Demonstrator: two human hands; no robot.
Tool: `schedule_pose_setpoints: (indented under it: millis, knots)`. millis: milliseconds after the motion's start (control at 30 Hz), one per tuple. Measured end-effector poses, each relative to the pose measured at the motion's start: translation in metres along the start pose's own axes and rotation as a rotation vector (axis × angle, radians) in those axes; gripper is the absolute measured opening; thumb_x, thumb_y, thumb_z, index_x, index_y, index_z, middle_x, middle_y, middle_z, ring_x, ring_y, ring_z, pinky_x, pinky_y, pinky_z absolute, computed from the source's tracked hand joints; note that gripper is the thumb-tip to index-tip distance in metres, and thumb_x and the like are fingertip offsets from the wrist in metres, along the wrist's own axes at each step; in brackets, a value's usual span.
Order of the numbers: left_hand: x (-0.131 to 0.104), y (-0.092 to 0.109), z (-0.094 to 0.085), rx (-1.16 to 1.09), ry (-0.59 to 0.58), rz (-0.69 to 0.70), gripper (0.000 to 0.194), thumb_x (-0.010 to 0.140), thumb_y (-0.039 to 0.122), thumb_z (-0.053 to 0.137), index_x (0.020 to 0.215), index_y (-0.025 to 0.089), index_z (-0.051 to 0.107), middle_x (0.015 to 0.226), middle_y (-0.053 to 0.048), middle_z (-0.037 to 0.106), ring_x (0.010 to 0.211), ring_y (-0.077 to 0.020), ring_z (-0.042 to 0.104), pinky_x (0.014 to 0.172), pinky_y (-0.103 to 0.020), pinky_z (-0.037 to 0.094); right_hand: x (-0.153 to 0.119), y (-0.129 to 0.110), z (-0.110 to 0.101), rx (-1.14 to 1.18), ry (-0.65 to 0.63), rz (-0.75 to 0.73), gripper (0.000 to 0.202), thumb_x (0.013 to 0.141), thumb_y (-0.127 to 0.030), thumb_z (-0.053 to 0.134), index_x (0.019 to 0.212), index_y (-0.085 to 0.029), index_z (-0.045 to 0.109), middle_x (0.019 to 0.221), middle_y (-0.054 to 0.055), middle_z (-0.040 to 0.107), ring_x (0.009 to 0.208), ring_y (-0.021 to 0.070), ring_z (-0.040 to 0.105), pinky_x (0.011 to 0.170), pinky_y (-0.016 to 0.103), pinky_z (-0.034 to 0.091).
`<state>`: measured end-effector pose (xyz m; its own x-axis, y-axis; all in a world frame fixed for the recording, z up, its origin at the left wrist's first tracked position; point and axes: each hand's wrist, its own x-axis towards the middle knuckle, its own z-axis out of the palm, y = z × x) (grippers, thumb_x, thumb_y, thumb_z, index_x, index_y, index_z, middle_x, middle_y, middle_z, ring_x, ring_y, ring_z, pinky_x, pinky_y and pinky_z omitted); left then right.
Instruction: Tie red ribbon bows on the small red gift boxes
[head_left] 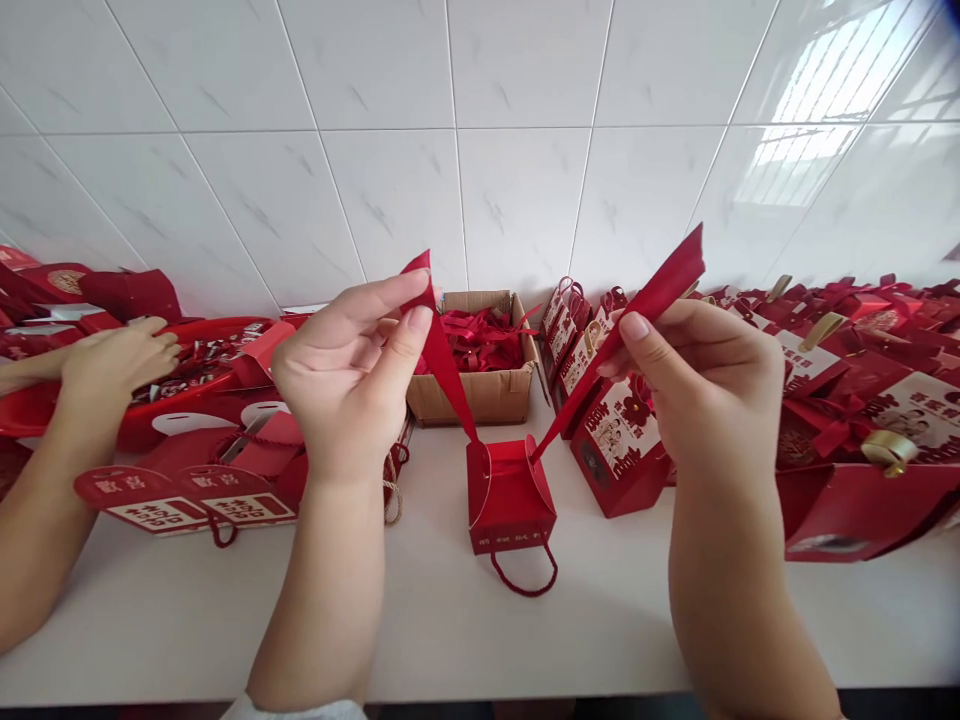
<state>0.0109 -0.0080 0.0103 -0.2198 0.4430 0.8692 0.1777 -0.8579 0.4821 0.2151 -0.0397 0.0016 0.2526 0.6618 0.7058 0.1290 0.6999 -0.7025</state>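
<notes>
Between my arms, a small red gift box stands on the white table, its dark red cord handle hanging toward me. A red ribbon comes out of both sides of its top, and its two tails spread upward in a V. My left hand pinches one tail near its end between thumb and finger. The other tail is pinched by my right hand, with its cut end sticking out above the fingers. Both hands are raised above the box and apart from it.
Behind it stands a cardboard carton of red ribbons. Finished-looking red gift boxes crowd the right side. At left lie flat red bags and a red basin of small wrapped pieces, where another person's hand reaches. A tiled wall closes the back.
</notes>
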Motion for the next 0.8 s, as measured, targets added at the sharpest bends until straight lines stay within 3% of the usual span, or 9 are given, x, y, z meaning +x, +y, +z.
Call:
schedule_pose_setpoints:
  millis: [200,333,533,667,800]
  knots:
    - [0.000,0.000,-0.001,-0.028,-0.093,0.061,0.034,0.075,0.014,0.071,0.104,0.032,0.069,0.102,0.002,0.071,0.092,-0.0177,0.066,0.068,-0.030,0.057,0.002,0.006,-0.002,0.043,0.014,-0.013,0.007,0.080,-0.026,0.069,0.074,-0.023,0.067,0.061,-0.003,0.062,0.053,0.0114,0.059,0.048,0.025,0.051]
    - [-0.004,-0.003,0.004,-0.015,-0.160,0.043,0.040,0.075,0.015,0.072,0.113,0.029,0.066,0.098,-0.001,0.071,0.078,-0.0137,0.066,0.060,-0.025,0.056,0.004,0.013,-0.001,0.064,-0.004,-0.004,0.002,0.077,-0.025,0.072,0.078,-0.025,0.071,0.066,-0.003,0.065,0.052,0.0095,0.057,0.043,0.022,0.046]
    - [-0.011,0.005,0.016,-0.033,-0.127,0.119,0.013,0.075,0.010,0.070,0.080,0.022,0.073,0.088,-0.001,0.071,0.084,-0.0133,0.067,0.071,-0.023,0.058,0.000,0.008,0.002,0.132,-0.038,0.047,0.003,0.077,-0.023,0.072,0.076,-0.026,0.073,0.066,-0.003,0.066,0.053,0.0084,0.056,0.047,0.020,0.046]
    - [-0.016,0.011,0.018,-0.025,-0.128,0.119,0.028,0.076,0.007,0.068,0.098,0.024,0.072,0.096,-0.001,0.072,0.085,-0.0123,0.068,0.074,-0.022,0.058,-0.003,0.004,0.003,0.193,-0.064,0.083,0.006,0.077,-0.021,0.072,0.077,-0.027,0.073,0.069,-0.004,0.067,0.058,0.0073,0.058,0.051,0.018,0.047]
    - [-0.020,0.013,0.017,-0.071,-0.182,0.102,0.038,0.076,0.006,0.068,0.108,0.027,0.069,0.103,-0.001,0.071,0.091,-0.0137,0.067,0.069,-0.020,0.058,-0.005,0.004,0.005,0.319,-0.179,0.088,0.011,0.080,-0.019,0.069,0.083,-0.029,0.074,0.078,-0.004,0.070,0.069,0.0084,0.062,0.060,0.018,0.051]
